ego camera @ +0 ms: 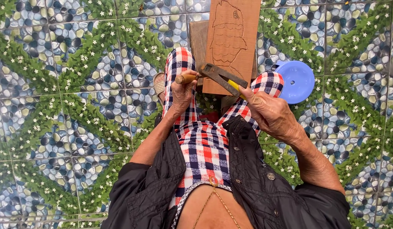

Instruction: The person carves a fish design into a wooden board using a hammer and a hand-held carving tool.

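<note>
Left hand (182, 91) clenched on chisel (186, 78), right hand (268, 112) gripping mallet (222, 76) just beside it, carved board (230, 38) right beyond both.

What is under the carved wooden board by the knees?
The carved wooden board lies over a darker wooden block, whose left edge shows. Patterned floor tiles surround both. The board hides the rest of the block; the hammer covers its lower edge.
</note>
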